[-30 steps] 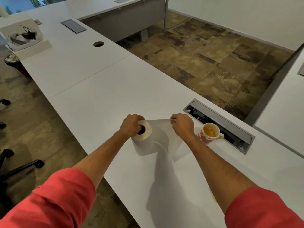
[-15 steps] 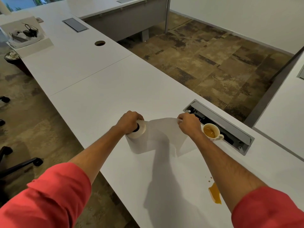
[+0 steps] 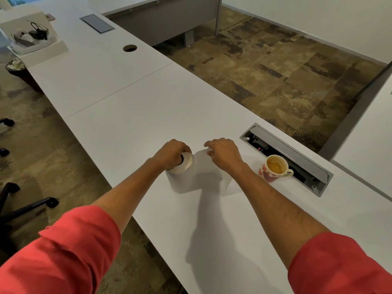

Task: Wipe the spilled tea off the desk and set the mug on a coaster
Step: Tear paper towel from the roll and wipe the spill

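Mug [image 3: 274, 168], heart-patterned and holding tea, standing on white desk [image 3: 131, 115] just beside open cable tray [image 3: 297, 158], right of both hands. Left hand [image 3: 172, 152] gripping paper towel roll [image 3: 182, 169] from above; right hand [image 3: 224, 153] pinching its loose sheet [image 3: 203, 166]. Compared with half a second earlier: hands drawing closer together, sheet slackening, amber spill sitting hidden behind right forearm.
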